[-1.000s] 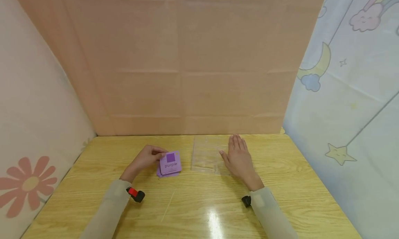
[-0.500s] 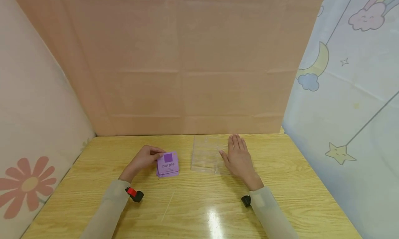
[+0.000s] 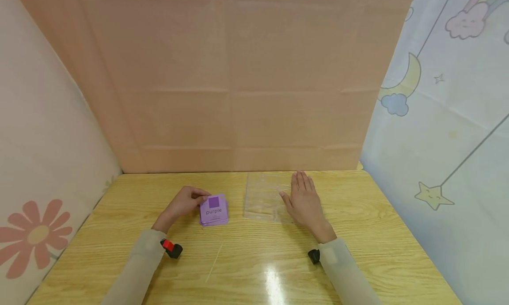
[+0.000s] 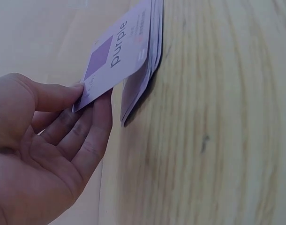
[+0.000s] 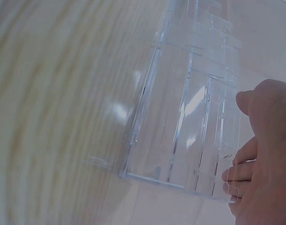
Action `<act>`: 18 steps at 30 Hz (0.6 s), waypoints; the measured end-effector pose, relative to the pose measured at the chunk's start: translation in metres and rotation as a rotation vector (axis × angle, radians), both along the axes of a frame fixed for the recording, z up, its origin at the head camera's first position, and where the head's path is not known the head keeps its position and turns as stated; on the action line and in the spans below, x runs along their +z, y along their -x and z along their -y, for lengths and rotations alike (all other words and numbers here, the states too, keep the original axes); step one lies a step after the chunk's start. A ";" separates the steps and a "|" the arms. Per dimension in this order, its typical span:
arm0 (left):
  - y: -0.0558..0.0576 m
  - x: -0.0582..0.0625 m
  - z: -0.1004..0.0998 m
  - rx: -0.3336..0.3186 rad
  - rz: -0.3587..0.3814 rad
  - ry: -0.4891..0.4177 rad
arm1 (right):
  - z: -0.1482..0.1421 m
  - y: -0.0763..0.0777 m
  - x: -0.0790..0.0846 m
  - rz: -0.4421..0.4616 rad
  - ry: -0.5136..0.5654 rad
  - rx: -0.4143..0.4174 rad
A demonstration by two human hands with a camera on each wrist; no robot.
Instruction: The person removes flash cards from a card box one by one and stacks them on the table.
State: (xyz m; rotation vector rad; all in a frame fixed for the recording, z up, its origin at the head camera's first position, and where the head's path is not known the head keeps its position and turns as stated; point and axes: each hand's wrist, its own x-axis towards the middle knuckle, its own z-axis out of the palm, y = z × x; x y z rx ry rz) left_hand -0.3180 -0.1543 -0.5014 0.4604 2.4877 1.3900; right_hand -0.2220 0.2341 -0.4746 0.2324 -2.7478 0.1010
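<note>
My left hand (image 3: 184,206) pinches the upper left corner of a purple card (image 3: 213,211) that bears a dark square and the word "purple". In the left wrist view the thumb (image 4: 58,96) lies on the card's face with fingers beneath, and that corner is raised off the stack of cards (image 4: 139,91) below. To the right, a clear plastic organizer (image 3: 259,200) with stepped compartments stands on the table. My right hand (image 3: 305,205) rests along its right side, fingers straight; in the right wrist view the fingertips are right at the organizer's edge (image 5: 204,192).
The wood-grain table (image 3: 254,261) ends at a tan backdrop (image 3: 238,97) just behind the organizer. Patterned cloth walls, a flower cloth (image 3: 39,234) on the left and a star cloth (image 3: 435,196) on the right, border the sides.
The purple card in my left hand has shifted slightly left and down, lining up more closely with the stack. My right hand and the organizer have stayed put.
</note>
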 end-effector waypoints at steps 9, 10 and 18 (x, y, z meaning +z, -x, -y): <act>-0.003 0.000 -0.004 0.006 -0.016 0.054 | 0.000 -0.001 0.000 0.003 0.011 -0.003; -0.003 -0.001 -0.005 0.009 -0.017 0.060 | 0.000 -0.001 -0.001 0.003 0.011 -0.002; -0.005 -0.002 -0.006 0.014 -0.044 0.110 | -0.001 0.000 0.000 0.008 0.013 0.004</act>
